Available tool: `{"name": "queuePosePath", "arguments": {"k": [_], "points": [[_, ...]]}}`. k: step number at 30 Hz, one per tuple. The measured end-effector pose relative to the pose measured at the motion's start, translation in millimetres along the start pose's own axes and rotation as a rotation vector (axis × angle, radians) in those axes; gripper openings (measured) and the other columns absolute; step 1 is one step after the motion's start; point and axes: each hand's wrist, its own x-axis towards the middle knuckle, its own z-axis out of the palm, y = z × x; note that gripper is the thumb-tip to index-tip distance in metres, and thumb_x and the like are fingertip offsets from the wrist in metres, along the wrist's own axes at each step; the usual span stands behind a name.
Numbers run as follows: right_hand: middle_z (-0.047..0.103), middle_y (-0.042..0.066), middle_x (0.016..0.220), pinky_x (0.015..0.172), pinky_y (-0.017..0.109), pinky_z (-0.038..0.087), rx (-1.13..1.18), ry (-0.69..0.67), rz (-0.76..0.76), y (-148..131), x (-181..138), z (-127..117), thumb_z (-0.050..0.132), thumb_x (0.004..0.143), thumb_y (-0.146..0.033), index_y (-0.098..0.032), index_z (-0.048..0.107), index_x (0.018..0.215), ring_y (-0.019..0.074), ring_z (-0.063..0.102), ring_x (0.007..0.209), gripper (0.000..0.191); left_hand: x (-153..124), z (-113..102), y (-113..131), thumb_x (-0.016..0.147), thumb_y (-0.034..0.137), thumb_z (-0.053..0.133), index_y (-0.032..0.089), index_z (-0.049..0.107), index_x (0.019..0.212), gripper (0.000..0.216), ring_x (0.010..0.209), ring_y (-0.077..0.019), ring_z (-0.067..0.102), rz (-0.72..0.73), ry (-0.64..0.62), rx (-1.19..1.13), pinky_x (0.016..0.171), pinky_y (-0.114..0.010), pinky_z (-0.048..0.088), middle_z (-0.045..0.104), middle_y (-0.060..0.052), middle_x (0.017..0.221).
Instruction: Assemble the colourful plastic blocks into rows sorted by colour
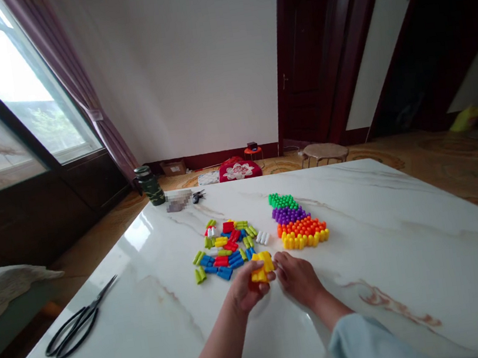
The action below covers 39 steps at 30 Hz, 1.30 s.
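Observation:
My left hand is closed around a small cluster of yellow plastic blocks, held just above the white marble table. My right hand sits beside it, fingers curled and touching the yellow blocks from the right. Just beyond my hands lies a loose pile of blue, red, green, yellow and white blocks. To the right of that pile is a joined slab of blocks in rows of green, purple, orange and yellow.
Black scissors lie near the table's left edge. A dark green flask, a blurred small object and keys sit at the far left corner. A low stool and red cushion stand on the floor beyond.

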Motion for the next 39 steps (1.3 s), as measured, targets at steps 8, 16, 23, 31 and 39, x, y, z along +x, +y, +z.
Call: {"name": "queuePosePath", "arguments": {"k": [8,16,23,31,39], "points": [[0.067,0.003,0.103,0.068,0.025,0.035,-0.041,-0.004,0.026,-2.7,1.5,-4.1,0.045,0.091,-0.024,-0.022,0.056,0.103,0.0153,0.063,0.086,0.016,7.9,-10.9,-4.9,0.079,0.011,0.059,0.007,0.052,0.120,0.042,0.072,-0.0120,0.068,-0.074,-0.001,-0.243,0.049,-0.010,0.048,0.067,-0.009,0.084],[0.068,0.008,0.110,0.072,0.025,0.041,-0.009,-0.069,0.002,-0.1,9.3,-11.7,0.044,0.093,-0.025,-0.019,0.056,0.112,0.0167,0.065,0.090,0.024,16.4,-17.1,-8.8,0.080,0.020,0.059,0.014,0.039,0.139,0.063,0.108,-0.0282,0.065,0.169,-0.137,-0.306,0.087,-0.039,0.054,0.064,-0.017,0.120],[0.062,-0.003,0.057,0.051,0.021,0.040,0.322,-0.439,0.080,15.2,59.8,-46.7,0.055,0.074,-0.011,-0.016,0.065,0.082,0.0113,0.057,0.048,0.014,17.7,-20.8,-5.4,0.083,0.053,0.059,0.015,0.039,0.139,0.071,0.111,-0.0319,0.062,0.200,-0.169,-0.315,0.095,-0.049,0.047,0.063,-0.018,0.120],[0.071,0.002,0.080,0.064,0.024,0.045,0.267,-0.232,-0.105,-21.3,81.4,-48.7,0.069,0.069,-0.030,-0.021,0.073,0.090,0.0154,0.063,0.072,0.023,19.0,-16.3,-7.0,0.086,0.057,0.054,0.014,0.045,0.136,0.066,0.104,-0.0296,0.065,0.239,-0.144,-0.258,0.093,-0.049,0.049,0.065,-0.016,0.117],[0.065,-0.002,0.065,0.057,0.023,0.048,0.622,-0.213,0.162,-24.9,70.9,-42.0,0.059,0.067,-0.013,-0.019,0.058,0.075,0.0128,0.062,0.060,0.010,18.0,-14.3,-14.3,0.075,0.013,0.065,0.017,0.045,0.136,0.065,0.100,-0.0250,0.067,0.265,-0.069,-0.154,0.091,-0.042,0.053,0.066,-0.011,0.114]]}}
